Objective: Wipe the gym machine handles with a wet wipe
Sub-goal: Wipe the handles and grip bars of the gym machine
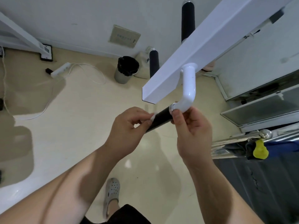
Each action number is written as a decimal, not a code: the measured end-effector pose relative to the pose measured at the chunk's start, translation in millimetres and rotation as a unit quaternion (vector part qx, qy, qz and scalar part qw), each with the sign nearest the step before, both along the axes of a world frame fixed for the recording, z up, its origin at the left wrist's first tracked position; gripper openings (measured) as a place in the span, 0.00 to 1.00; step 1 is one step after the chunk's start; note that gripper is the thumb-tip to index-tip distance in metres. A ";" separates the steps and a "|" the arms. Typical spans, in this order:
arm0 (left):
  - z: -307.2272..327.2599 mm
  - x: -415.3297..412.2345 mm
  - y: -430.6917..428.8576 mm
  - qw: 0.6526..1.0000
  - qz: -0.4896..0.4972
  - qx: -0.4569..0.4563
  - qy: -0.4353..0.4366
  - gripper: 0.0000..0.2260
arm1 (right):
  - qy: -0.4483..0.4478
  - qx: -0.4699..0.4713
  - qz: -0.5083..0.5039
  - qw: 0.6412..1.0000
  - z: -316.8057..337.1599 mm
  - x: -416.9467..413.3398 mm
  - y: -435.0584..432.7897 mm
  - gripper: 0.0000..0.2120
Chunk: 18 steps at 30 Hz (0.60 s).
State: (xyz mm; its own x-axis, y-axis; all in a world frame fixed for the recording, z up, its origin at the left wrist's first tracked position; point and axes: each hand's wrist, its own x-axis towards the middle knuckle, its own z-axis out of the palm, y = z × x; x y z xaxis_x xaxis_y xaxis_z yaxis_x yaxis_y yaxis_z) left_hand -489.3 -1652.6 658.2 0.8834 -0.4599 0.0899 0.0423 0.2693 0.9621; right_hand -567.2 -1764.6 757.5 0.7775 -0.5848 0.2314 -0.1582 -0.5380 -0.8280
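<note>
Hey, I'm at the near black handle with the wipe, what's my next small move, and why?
Probably wrap the wet wipe round the black handle and slide your left hand along it. Only a small white edge shows against the grip, pinched by that hand, while your right hand holds the collar end.

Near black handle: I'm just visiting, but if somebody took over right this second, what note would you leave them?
Left hand: pinches the wet wipe against the near handle, partway along its black grip.
Right hand: grips the same handle's upper end, by the metal collar.
Done: the wipe is on this handle; how much is clean cannot be told.
Left: finish this grip, then the two far handles beyond the white beam.
</note>
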 end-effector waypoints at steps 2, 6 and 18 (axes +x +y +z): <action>-11.1 -5.0 1.8 0.999 0.002 0.039 0.028 0.12 | -0.006 -0.015 -0.012 1.000 -0.6 -2.4 1.0 0.03; 19.8 -3.7 -7.2 0.999 0.011 0.039 -0.026 0.04 | 0.016 -0.067 -0.019 0.997 3.8 -5.4 0.7 0.04; -37.7 -24.1 -2.3 0.989 0.085 0.105 0.061 0.08 | 0.011 -0.044 -0.004 0.999 -1.0 -0.3 -8.5 0.06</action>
